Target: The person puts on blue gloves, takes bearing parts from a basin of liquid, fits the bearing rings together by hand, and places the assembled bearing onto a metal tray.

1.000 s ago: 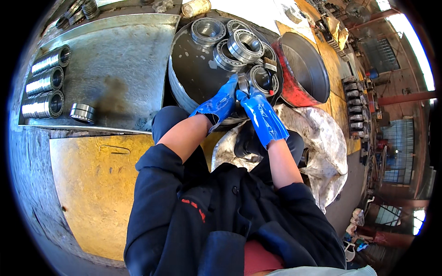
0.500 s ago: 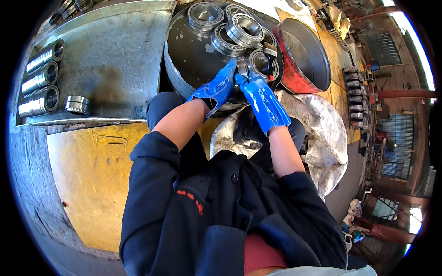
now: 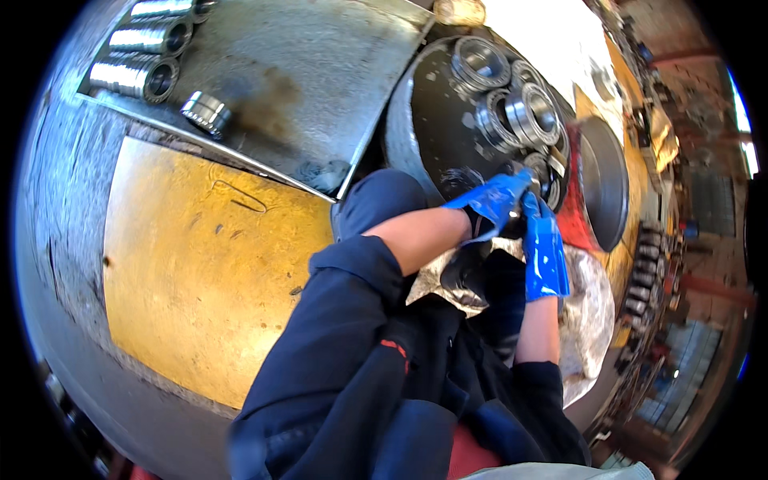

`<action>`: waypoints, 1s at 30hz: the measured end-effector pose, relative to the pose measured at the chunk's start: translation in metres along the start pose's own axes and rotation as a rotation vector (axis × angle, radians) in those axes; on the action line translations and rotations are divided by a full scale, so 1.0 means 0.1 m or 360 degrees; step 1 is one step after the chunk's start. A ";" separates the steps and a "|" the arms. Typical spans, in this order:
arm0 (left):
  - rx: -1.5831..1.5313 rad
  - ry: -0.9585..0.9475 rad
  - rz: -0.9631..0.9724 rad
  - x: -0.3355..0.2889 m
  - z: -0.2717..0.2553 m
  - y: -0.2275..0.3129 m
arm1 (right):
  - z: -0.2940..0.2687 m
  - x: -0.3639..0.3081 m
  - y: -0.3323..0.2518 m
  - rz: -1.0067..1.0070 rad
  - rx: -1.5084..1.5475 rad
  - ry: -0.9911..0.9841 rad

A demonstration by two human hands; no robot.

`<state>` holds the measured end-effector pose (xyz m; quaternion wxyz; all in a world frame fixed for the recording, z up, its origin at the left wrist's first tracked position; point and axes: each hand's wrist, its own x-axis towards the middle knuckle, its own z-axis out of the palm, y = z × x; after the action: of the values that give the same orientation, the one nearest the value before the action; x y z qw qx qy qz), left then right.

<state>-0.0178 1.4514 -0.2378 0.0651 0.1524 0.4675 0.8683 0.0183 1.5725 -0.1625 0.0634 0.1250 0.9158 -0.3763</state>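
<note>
My left hand [image 3: 498, 202], in a blue rubber glove, is closed over the near right rim of a round drum [image 3: 436, 120] with dark liquid on top. My right hand [image 3: 546, 246], gloved alike, is closed just beside it. Between them they grip a metal bearing [image 3: 516, 219], mostly hidden by the gloves. Beyond my hands several shiny roller bearings sit on the drum, one bearing [image 3: 534, 114] leaning on another bearing [image 3: 496, 120]. Farther back lies a bearing [image 3: 481, 62]. A brush-like thing [image 3: 557, 165] with a pale end is right of my fingers.
A red basin [image 3: 582, 188] stands against the drum's right side. Left of it is a metal tray [image 3: 336, 72] with stacked bearings [image 3: 132, 78] and a single bearing [image 3: 206, 113]. A yellow board [image 3: 192, 296] lies nearer. Stained white cloth [image 3: 588, 336] hangs by my right forearm.
The view has swung left, so the drum, basin and tray appear farther right. Both hands still grip the bearing, now drawn nearer the drum's edge and less visible.
</note>
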 end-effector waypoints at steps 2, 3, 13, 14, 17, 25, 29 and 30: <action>-0.1140 0.0167 -0.0619 0.07 0.00 0.09 | 0.06 0.01 -0.17 0.0068 0.0018 -0.0085; -0.1129 0.0246 -0.0628 0.07 -0.06 0.15 | 0.12 0.01 -0.30 0.0051 0.0021 -0.0099; -0.1072 0.1253 0.0235 0.42 -0.91 1.24 | 0.67 0.49 -1.91 -0.0938 0.0169 -0.0530; -0.0845 0.1383 0.0306 0.32 -1.17 1.30 | 0.79 0.42 -2.22 -0.0854 -0.0033 -0.0612; -0.0746 0.1480 0.0317 -0.05 -1.61 1.66 | 1.23 0.48 -2.50 -0.1017 -0.0148 -0.0837; -0.0544 0.2113 0.0362 -1.17 -2.57 1.20 | 2.91 0.48 -2.22 -0.1278 -0.0472 -0.1525; -0.0543 0.2299 0.0269 -1.48 -2.54 1.06 | 3.36 0.38 -1.93 -0.1287 -0.0483 -0.1653; -0.0614 0.2284 0.0189 -1.44 -2.61 0.94 | 3.42 0.46 -1.86 -0.1200 -0.0543 -0.1665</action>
<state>0.0359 1.1559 -0.3231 -0.2775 -0.4411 0.2254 0.8232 -0.0699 1.2118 -0.2894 0.3825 -0.4146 0.7920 -0.2337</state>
